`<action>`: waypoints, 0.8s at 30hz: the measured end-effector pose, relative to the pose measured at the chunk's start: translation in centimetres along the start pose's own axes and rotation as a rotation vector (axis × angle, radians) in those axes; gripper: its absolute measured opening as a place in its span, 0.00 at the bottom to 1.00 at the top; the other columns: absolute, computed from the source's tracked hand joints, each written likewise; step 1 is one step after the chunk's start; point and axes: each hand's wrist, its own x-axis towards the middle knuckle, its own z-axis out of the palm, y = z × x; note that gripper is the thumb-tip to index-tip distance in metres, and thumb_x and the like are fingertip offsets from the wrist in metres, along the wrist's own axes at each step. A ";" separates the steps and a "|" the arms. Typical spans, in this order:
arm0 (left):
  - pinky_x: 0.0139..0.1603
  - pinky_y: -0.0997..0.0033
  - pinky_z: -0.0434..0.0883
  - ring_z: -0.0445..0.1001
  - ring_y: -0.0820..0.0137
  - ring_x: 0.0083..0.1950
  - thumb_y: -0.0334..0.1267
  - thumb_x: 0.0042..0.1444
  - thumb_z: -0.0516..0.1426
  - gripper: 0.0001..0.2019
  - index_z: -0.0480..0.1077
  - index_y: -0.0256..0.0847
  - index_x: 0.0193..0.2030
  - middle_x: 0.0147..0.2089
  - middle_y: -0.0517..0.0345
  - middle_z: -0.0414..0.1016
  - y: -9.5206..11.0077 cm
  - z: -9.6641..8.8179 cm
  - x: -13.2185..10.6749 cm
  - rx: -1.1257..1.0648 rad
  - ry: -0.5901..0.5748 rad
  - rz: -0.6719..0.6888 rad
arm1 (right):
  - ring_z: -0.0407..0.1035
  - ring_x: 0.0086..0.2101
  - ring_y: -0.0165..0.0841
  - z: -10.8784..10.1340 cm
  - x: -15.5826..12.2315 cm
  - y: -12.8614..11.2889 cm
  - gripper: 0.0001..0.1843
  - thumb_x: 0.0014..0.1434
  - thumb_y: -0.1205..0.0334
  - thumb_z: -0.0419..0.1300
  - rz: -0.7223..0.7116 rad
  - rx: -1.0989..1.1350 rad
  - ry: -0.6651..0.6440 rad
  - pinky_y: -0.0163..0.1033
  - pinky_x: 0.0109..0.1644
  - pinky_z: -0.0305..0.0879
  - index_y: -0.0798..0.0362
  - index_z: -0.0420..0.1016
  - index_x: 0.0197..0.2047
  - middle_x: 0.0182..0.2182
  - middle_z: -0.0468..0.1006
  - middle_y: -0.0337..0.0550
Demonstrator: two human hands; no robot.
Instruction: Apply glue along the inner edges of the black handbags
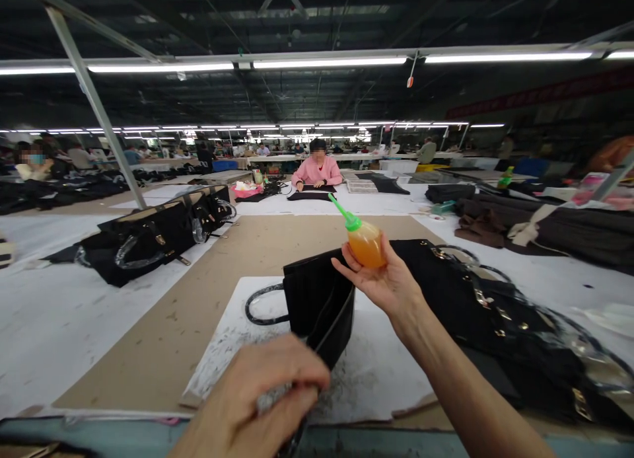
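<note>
My right hand is raised over the work sheet, its fingers wrapped round a squeeze bottle of amber liquid. The bottle has a green cap and a long green nozzle that points up and to the left. Below it a black handbag stands tilted, with its mouth open and one plastic-wrapped handle sticking out to the left. My left hand is closed in a pinch at the bag's near edge. Its fingers partly hide the spot they grip.
Under the bag lies a smudged white sheet on brown board. Finished black bags stand at the left, and more black bags are piled at the right. Across the table sits a person in pink. A metal post rises at the left.
</note>
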 end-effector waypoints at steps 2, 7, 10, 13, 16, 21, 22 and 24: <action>0.54 0.66 0.67 0.68 0.66 0.52 0.29 0.58 0.46 0.16 0.74 0.42 0.41 0.45 0.54 0.76 -0.1 -0.3 4.1 0.123 0.040 0.204 | 0.72 0.39 0.45 -0.1 -0.3 -0.2 0.14 0.66 0.54 0.52 -0.009 -0.006 0.001 0.64 0.47 0.65 0.54 0.73 0.38 0.36 0.76 0.47; 0.57 0.67 0.64 0.67 0.68 0.53 0.18 0.45 0.46 0.24 0.72 0.42 0.45 0.47 0.56 0.74 -1.5 0.6 10.6 0.453 -0.165 0.232 | 0.72 0.39 0.44 -0.7 -0.9 -0.7 0.13 0.66 0.54 0.53 -0.019 -0.019 0.022 0.64 0.48 0.65 0.53 0.73 0.40 0.37 0.76 0.47; 0.57 0.62 0.63 0.70 0.63 0.51 0.19 0.44 0.50 0.21 0.73 0.42 0.41 0.41 0.54 0.76 -2.1 0.3 11.1 0.701 -0.349 0.190 | 0.71 0.41 0.45 -0.8 -1.1 -1.0 0.12 0.65 0.54 0.54 -0.013 -0.021 0.031 0.65 0.48 0.64 0.53 0.73 0.41 0.38 0.76 0.47; 0.45 0.67 0.68 0.74 0.63 0.39 0.21 0.46 0.51 0.13 0.73 0.39 0.32 0.34 0.51 0.76 -2.5 -1.1 8.9 0.851 -0.381 -0.062 | 0.71 0.42 0.46 -0.8 -1.1 -1.4 0.10 0.65 0.56 0.54 -0.021 -0.030 0.042 0.67 0.47 0.63 0.52 0.73 0.41 0.40 0.76 0.47; 0.36 0.68 0.68 0.75 0.63 0.34 0.21 0.48 0.48 0.15 0.73 0.39 0.32 0.32 0.49 0.77 -3.1 -3.4 4.2 1.012 -0.254 -0.370 | 0.71 0.42 0.47 -0.9 -1.1 -1.8 0.09 0.64 0.56 0.56 -0.034 -0.062 0.042 0.69 0.47 0.62 0.51 0.73 0.41 0.41 0.76 0.48; 0.37 0.53 0.68 0.76 0.48 0.38 0.41 0.58 0.45 0.17 0.75 0.42 0.34 0.35 0.44 0.78 -4.3 -6.7 -3.7 1.124 -0.019 -0.887 | 0.69 0.45 0.52 -0.3 -1.6 -1.0 0.08 0.60 0.57 0.60 0.054 -0.132 0.005 0.70 0.47 0.62 0.50 0.74 0.42 0.43 0.75 0.52; 0.37 0.52 0.68 0.76 0.47 0.39 0.45 0.58 0.46 0.18 0.76 0.42 0.35 0.35 0.44 0.79 -4.5 -7.2 -4.6 1.101 0.019 -0.921 | 0.69 0.46 0.53 -0.1 -1.8 -0.7 0.08 0.58 0.59 0.62 0.069 -0.154 -0.013 0.69 0.47 0.62 0.50 0.74 0.41 0.45 0.75 0.52; 0.38 0.55 0.68 0.76 0.48 0.38 0.49 0.53 0.50 0.17 0.76 0.43 0.34 0.32 0.48 0.79 -5.1 -8.3 -5.7 0.967 0.131 -0.859 | 0.67 0.48 0.55 0.3 -2.0 -0.1 0.11 0.54 0.61 0.66 0.069 -0.199 -0.050 0.69 0.47 0.62 0.50 0.73 0.42 0.47 0.74 0.52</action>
